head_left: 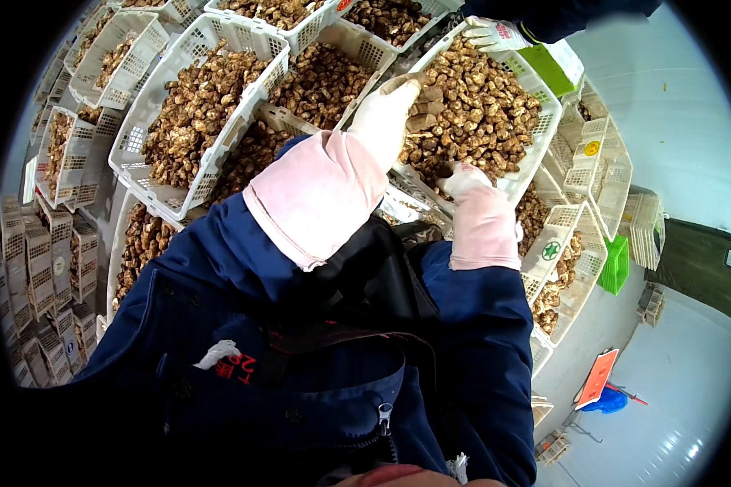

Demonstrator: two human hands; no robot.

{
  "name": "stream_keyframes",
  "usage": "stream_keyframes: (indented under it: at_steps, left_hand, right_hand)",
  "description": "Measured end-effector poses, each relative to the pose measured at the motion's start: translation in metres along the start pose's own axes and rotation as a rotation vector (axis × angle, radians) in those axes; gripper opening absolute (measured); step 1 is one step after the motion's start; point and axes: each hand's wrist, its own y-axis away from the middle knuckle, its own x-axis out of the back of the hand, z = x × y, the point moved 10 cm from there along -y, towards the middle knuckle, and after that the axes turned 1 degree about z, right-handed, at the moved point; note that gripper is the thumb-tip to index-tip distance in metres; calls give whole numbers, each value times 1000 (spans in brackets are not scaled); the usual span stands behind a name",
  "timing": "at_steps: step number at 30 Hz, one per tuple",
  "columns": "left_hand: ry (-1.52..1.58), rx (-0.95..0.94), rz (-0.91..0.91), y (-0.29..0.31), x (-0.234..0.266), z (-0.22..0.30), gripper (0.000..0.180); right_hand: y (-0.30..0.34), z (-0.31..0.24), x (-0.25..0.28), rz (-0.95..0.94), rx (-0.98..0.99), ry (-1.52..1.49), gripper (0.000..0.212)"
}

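Observation:
A white plastic crate [554, 105] in front of me is heaped with small brown pieces that look like mushrooms [483, 105], pale in patches. My left hand [391, 114], in a soiled white glove with a pink cuff, reaches over the crate's left side. Its brown-stained fingers are stretched out and lie on the heap. At the near end, my right hand [465, 178], gloved the same way, dips into the heap. Its fingertips are hidden among the pieces, so its grip does not show.
Another person's gloved hand [495, 34] rests at the crate's far end, beside a green box [548, 69]. More filled crates [199, 122] crowd the left. Crates [593, 162] are stacked at right, near a bright green crate [615, 264]. An orange sign [597, 377] stands lower right.

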Motion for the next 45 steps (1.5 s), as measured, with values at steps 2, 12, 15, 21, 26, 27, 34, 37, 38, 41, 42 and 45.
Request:
stream_keyframes:
  at_steps: [2,12,15,21,26,27,34,37,38,41,42,45]
  left_hand:
    - [10,7,7,-1,2,0,23]
    - [31,-5,-33,-1,1,-2,26]
    - [65,41,-29,-4,1,-5,25]
    - [40,12,-41,-3,2,2,24]
    - [29,5,-29,-5,2,-2,25]
    - [30,7,-39,-5,-2,-4,25]
    - [12,-4,-27,-2,2,2,25]
    - [14,-2,-33,-1,-1,2,25]
    - [19,0,-36,-1,-2,1,25]
    - [14,-9,-10,-5,10,4,25]
    - [-11,6,5,-5,11,0,25]
    - [-65,87,22,-4,7,-10,26]
  right_hand:
    - [5,-11,5,-100,20,106,65]
    - [-17,-8,-22,-80,175,248,68]
    - [-19,-17,-18,206,337,247,67]
    - [-29,-12,-32,-65,279,97,69]
    - [-10,-19,-20,-26,325,-76,60]
    - [-19,-14,-26,5,328,-73,55]
    - [-13,-11,-13,55,241,-203,58]
    - [-22,5,-15,75,156,-183,59]
    - [-23,11,-15,70,115,-191,59]
    - [8,-4,25,217,173,-336,57]
    - [16,-6,37,259,240,-430,57]
    - [33,-4,56,264,311,-747,53]
